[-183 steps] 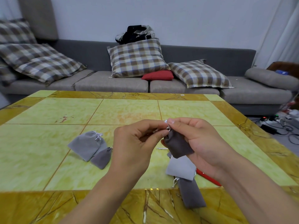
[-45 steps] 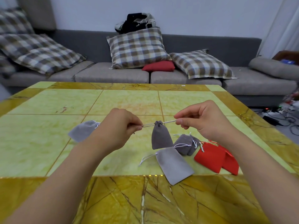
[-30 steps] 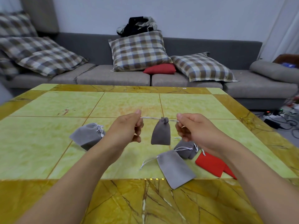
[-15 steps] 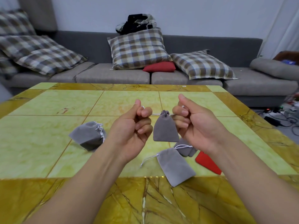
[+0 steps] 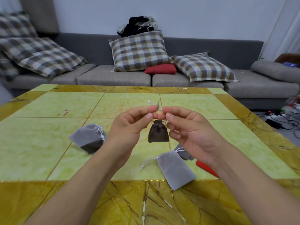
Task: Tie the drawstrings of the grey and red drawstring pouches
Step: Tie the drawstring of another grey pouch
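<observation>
1 dark grey pouch [image 5: 158, 133] hangs in the air between the hands, above the yellow-green tiled table [image 5: 48, 127], mouth cinched. Left hand [image 5: 129, 125] and right hand [image 5: 190, 132] are close together, fingertips nearly touching; each pinches a pale drawstring end [image 5: 153, 104] just above the pouch, both ends poking up past the fingers. Likely mid-knot; can't tell whether a knot is formed yet.

Done, by the look: 1 grey pouch at table left [image 5: 88, 138], mouth gathered, cord bunched; a darker one seems to lie under it, unclear.

Left: 1 light grey pouch [image 5: 176, 172] flat near the front edge, mouth open, cord loose; another grey pouch [image 5: 183, 151] just behind it, mostly hidden by the right wrist; red pouch [image 5: 206, 168], only a sliver showing. Roughly halfway, reds untouched as far as visible.
</observation>
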`<state>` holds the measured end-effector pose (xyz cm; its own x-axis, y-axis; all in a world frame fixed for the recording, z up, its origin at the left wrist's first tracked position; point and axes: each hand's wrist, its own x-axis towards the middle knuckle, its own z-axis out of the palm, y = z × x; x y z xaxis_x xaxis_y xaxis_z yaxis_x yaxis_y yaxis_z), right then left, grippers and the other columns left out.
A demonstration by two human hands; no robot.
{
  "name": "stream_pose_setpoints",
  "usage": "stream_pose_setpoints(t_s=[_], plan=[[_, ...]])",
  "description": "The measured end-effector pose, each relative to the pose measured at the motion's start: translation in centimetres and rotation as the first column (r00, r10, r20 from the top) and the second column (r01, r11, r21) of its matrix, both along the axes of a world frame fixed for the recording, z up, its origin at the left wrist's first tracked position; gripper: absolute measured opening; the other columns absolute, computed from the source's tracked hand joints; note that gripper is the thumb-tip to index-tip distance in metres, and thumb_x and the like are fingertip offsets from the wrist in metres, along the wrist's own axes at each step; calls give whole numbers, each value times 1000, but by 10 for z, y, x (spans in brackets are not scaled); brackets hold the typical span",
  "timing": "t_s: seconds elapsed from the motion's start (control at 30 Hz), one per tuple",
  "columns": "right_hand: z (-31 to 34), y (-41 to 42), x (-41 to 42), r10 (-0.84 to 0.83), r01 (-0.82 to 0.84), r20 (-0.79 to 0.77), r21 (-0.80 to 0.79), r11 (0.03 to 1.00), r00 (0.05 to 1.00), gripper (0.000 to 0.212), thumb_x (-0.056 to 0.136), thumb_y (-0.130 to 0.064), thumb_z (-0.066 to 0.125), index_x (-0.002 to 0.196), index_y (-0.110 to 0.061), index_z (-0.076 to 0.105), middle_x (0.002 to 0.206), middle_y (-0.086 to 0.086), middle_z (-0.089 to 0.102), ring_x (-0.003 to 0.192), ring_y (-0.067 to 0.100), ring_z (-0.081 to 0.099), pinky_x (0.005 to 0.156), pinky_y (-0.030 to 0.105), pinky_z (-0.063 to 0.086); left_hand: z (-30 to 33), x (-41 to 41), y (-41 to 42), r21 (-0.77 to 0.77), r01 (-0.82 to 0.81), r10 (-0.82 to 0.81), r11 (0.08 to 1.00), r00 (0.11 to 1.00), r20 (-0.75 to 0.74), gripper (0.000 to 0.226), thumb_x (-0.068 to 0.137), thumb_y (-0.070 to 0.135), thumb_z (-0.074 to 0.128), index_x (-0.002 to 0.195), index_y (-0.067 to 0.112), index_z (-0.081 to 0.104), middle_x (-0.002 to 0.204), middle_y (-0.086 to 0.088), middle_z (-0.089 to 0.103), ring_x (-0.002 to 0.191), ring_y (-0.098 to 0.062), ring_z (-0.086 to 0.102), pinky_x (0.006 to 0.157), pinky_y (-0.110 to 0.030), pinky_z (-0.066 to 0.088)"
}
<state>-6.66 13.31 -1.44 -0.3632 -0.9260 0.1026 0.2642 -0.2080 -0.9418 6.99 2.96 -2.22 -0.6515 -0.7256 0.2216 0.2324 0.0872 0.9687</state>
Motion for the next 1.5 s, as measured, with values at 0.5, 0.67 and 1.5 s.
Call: stream_pose_setpoints(t_s=[0.5,0.67,1.5], plan=[[-3,-3,2,-258,245,-161,-92,965,953,24,72,-14,73,95,-8,72,83,8,78,76,14,73,65,20,54,1,-3,0,264,262,-245,928,965,-95,49,85,17,60,133,11,51,81,0,68,61,-8,47,57,-19,39],[0,-1,-3,-308,240,-441,-204,949,843,16,73,-18,74,84,-7,78,103,5,73,98,5,68,73,18,53,-1,-2,1,196,261,-275,945,960,47,17,97,16,53,101,5,66,83,-3,70,61,-8,49,55,-17,41],[6,7,-2,-76,152,-391,167,974,917,35,81,2,75,113,-9,68,75,15,74,64,18,68,59,23,53,-6,-1,2,62,30,-45,998,967,250,15,89,27,67,89,18,78,103,9,76,101,-14,66,83,-30,42]])
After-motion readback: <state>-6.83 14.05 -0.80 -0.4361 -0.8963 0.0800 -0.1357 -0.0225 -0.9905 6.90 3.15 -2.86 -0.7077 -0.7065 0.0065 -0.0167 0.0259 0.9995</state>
